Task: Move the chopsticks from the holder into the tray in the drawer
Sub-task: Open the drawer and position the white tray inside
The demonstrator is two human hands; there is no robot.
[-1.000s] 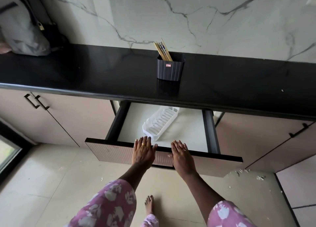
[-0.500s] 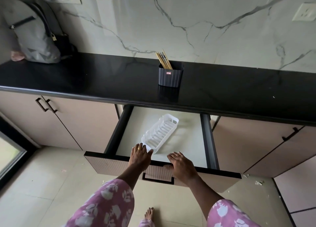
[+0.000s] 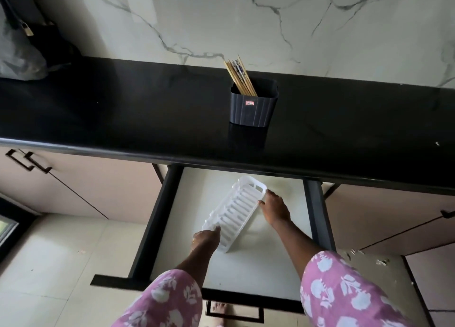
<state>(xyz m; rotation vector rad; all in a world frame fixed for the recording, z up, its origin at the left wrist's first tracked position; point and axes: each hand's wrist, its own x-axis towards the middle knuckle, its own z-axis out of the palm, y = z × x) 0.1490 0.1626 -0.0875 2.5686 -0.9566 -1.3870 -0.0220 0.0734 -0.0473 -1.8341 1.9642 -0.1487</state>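
open drawer (image 3: 248,272) interior, both hands' grips partly curled, left hand (image 3: 205,238) and right hand (image 3: 274,208) touching tray (image 3: 236,212) ends

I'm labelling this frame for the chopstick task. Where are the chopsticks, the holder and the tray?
chopsticks (image 3: 238,74): head view, on the bundle's shafts above the rim.
holder (image 3: 253,110): head view, on its ribbed front wall.
tray (image 3: 235,209): head view, on its slotted white floor.

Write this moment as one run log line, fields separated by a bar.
drawer open | left hand, right hand at white tray ends | chopsticks in holder, none moved
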